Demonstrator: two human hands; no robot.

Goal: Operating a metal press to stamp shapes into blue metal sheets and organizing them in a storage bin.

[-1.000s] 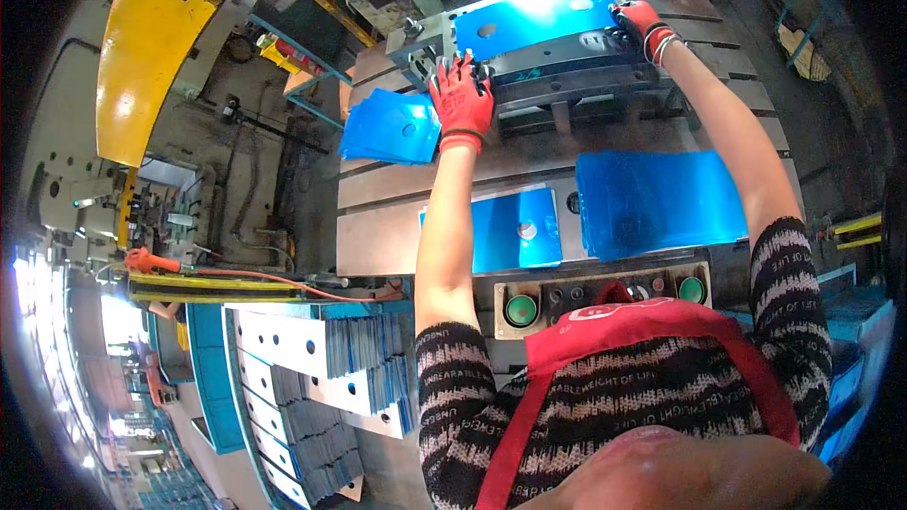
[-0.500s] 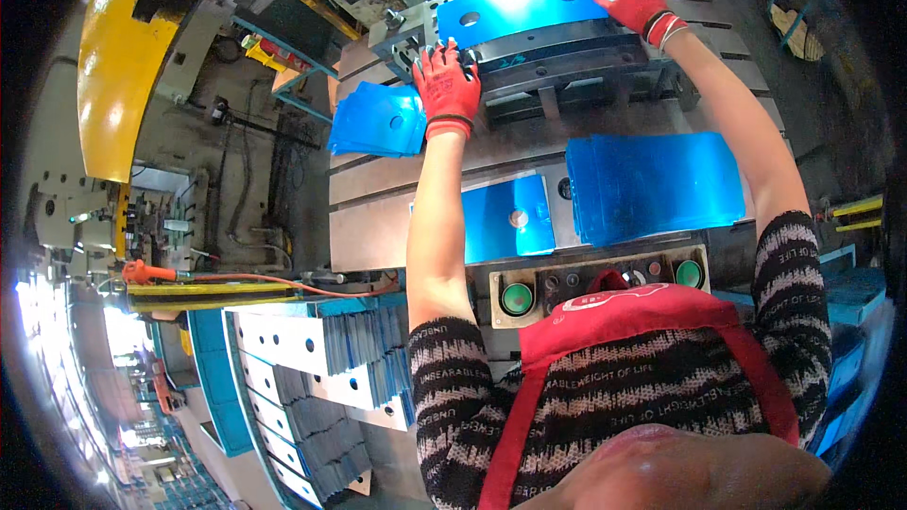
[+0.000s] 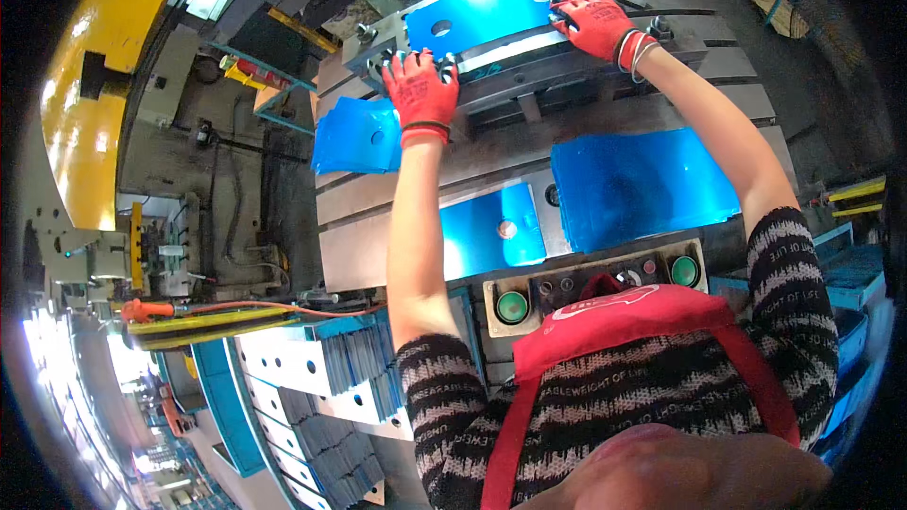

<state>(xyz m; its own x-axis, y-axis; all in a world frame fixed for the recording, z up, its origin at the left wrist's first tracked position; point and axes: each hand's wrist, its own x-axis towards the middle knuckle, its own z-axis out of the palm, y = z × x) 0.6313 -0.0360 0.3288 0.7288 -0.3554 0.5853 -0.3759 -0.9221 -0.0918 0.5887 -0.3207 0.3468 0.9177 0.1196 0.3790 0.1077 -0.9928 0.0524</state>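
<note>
Both hands are gloved in red and reach up onto the press die: the left hand [image 3: 421,93] at about eleven o'clock lies flat, fingers spread, on the near left edge of the die block [image 3: 529,85], gripping nothing. The right hand [image 3: 597,24] at about one o'clock rests palm-down with fingers together on the right end of the blue plate [image 3: 491,9], pressing rather than clamping it.

Nearest, at six o'clock, a red apron [image 3: 624,321] hangs over a striped sleeve, above a control box with two green buttons [image 3: 511,306]. Beyond it at the centre lie a small blue plate with a hole [image 3: 491,231] and a wider blue sheet [image 3: 642,184] at three o'clock. Another blue blank [image 3: 357,137] sits at ten o'clock beside the die.

Since a second ago both hands have slid farther up, and the plate now lies squarer in the die, which suggests it is being seated.
</note>
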